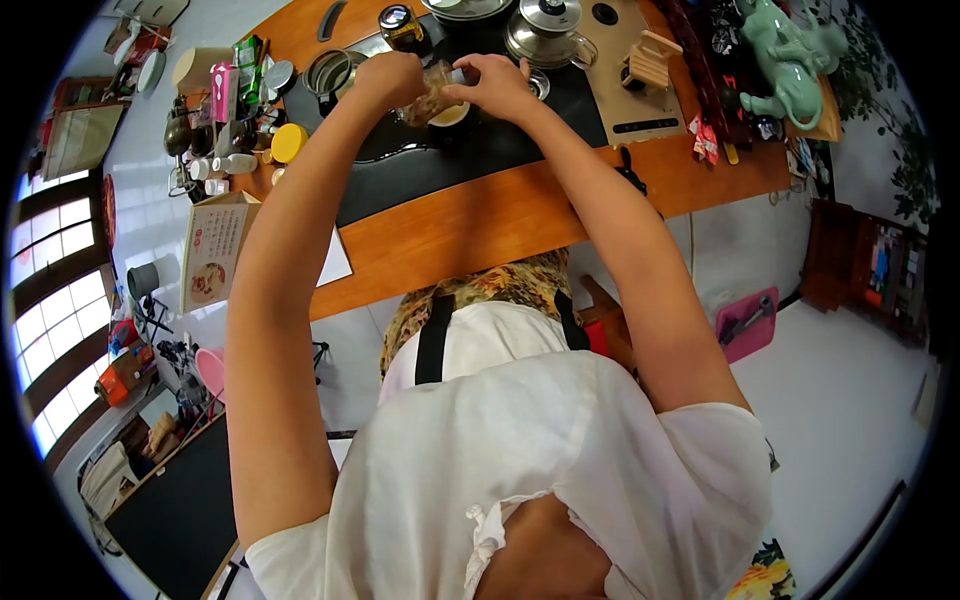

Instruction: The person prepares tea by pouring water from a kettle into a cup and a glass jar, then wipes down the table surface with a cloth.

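Over the black tea mat [480, 155], my two hands meet at a clear bag or jar with brownish contents [432, 97]; I cannot make out which it is. My left hand [388, 80] is closed round its left side. At the other end, the thumb and fingers of my right hand [492, 86] pinch it near a pale tip. Partly hidden just below it is a small cup with a yellowish inside [450, 116]. Left of my left hand stands a glass pitcher [330, 72]. A dark jar with a lid [402, 28] stands behind.
A glass kettle with a metal lid [548, 35] stands behind my right hand. Farther right are a small wooden chair-shaped stand [650, 60] and a green elephant figurine [788, 60]. Bottles, a yellow lid [289, 143] and a printed box [215, 250] crowd the left side.
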`<action>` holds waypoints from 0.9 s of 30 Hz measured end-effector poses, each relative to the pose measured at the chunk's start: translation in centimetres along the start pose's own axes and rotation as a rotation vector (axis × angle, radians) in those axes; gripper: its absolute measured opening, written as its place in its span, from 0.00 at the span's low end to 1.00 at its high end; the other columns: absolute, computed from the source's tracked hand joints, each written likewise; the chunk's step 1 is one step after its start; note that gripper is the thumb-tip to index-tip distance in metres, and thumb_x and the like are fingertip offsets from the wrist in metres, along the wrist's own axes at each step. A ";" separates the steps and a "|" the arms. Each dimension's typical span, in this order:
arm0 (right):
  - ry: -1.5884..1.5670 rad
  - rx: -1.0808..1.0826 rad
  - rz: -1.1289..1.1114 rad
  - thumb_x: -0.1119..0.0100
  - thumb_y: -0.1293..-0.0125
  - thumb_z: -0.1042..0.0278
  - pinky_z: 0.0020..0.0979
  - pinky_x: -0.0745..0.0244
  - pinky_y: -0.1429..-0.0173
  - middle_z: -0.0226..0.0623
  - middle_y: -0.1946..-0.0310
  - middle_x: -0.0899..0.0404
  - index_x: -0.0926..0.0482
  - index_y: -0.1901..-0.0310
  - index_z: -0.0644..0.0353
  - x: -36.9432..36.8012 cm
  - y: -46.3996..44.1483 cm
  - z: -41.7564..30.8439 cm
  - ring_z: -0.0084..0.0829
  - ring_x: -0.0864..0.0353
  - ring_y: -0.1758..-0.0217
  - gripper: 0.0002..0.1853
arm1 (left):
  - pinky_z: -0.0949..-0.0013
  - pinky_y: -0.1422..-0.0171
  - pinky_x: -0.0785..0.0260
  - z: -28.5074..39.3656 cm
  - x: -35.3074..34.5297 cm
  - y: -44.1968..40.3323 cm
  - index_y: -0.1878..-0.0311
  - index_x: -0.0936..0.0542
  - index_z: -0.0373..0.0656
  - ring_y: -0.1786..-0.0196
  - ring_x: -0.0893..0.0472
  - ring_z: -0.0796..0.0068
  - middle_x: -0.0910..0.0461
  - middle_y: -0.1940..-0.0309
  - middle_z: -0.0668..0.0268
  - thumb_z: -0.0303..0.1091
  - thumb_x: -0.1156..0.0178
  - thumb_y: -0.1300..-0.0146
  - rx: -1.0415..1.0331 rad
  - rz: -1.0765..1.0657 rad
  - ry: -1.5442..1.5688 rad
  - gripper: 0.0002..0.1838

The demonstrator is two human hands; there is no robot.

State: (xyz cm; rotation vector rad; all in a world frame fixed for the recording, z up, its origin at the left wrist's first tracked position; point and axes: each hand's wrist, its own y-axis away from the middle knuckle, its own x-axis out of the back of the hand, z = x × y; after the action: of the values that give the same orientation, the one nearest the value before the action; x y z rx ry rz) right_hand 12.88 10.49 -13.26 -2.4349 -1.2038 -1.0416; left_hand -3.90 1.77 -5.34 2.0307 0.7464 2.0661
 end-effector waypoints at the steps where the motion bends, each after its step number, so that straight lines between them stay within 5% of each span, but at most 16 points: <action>1: -0.017 -0.004 -0.002 0.28 0.51 0.31 0.69 0.67 0.23 0.31 0.53 0.17 0.16 0.45 0.45 0.1 0.1 -0.1 0.39 0.23 0.39 0.35 | 0.54 0.47 0.20 0.2 0.5 0.2 0.54 0.13 0.38 0.50 0.14 0.52 0.13 0.54 0.52 0.41 0.36 0.40 -0.003 -0.002 -0.005 0.17; 4: 0.048 0.002 0.011 0.31 0.46 0.32 0.67 0.58 0.24 0.30 0.54 0.16 0.17 0.43 0.43 0.4 0.4 -0.4 0.36 0.19 0.44 0.33 | 0.53 0.47 0.20 0.6 1.1 0.4 0.53 0.13 0.39 0.49 0.14 0.51 0.13 0.54 0.52 0.38 0.38 0.40 0.010 0.007 -0.026 0.16; 7: -0.042 -0.017 0.022 0.28 0.50 0.32 0.68 0.67 0.23 0.30 0.53 0.17 0.16 0.45 0.46 0.3 0.5 -0.2 0.37 0.25 0.37 0.35 | 0.53 0.48 0.20 0.8 1.7 0.5 0.53 0.13 0.39 0.49 0.14 0.51 0.13 0.53 0.52 0.36 0.38 0.40 -0.014 0.011 -0.051 0.16; 10: -0.031 -0.005 0.075 0.28 0.50 0.31 0.68 0.66 0.23 0.30 0.53 0.16 0.16 0.45 0.46 0.1 0.6 -0.1 0.38 0.26 0.36 0.36 | 0.53 0.48 0.20 0.7 1.6 0.1 0.52 0.12 0.40 0.49 0.14 0.51 0.13 0.53 0.53 0.35 0.37 0.41 -0.019 0.009 -0.081 0.15; 13: -0.077 -0.020 0.064 0.28 0.50 0.30 0.68 0.66 0.23 0.30 0.53 0.16 0.16 0.45 0.46 0.2 0.7 -0.1 0.38 0.26 0.35 0.36 | 0.50 0.49 0.21 0.4 1.4 -0.2 0.57 0.13 0.39 0.52 0.14 0.49 0.13 0.58 0.51 0.44 0.35 0.39 -0.053 0.052 -0.090 0.17; 16: -0.117 -0.011 0.088 0.29 0.50 0.30 0.67 0.63 0.24 0.31 0.53 0.16 0.17 0.44 0.46 0.0 0.9 0.0 0.38 0.26 0.36 0.36 | 0.51 0.51 0.21 0.8 2.2 0.1 0.57 0.13 0.38 0.53 0.14 0.49 0.13 0.58 0.50 0.41 0.35 0.39 -0.051 0.048 -0.099 0.16; 22: -0.059 -0.020 0.151 0.31 0.46 0.29 0.45 0.40 0.30 0.36 0.49 0.14 0.17 0.42 0.49 0.0 1.6 -0.6 0.36 0.18 0.42 0.38 | 0.54 0.50 0.20 1.8 3.6 0.7 0.54 0.12 0.42 0.50 0.13 0.54 0.12 0.55 0.55 0.34 0.36 0.40 -0.012 0.033 -0.149 0.13; 27: -0.135 -0.029 0.179 0.27 0.47 0.32 0.40 0.30 0.34 0.37 0.48 0.14 0.17 0.42 0.52 -0.5 1.8 -0.4 0.36 0.18 0.41 0.38 | 0.55 0.50 0.20 2.4 4.6 1.2 0.54 0.12 0.43 0.50 0.13 0.55 0.12 0.55 0.56 0.34 0.38 0.39 -0.035 0.021 -0.171 0.13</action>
State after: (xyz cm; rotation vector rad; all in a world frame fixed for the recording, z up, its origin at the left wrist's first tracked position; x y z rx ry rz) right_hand 13.87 8.82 -13.16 -2.6147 -0.9914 -0.8621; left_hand -1.65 3.29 -0.78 2.1701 0.6565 1.8716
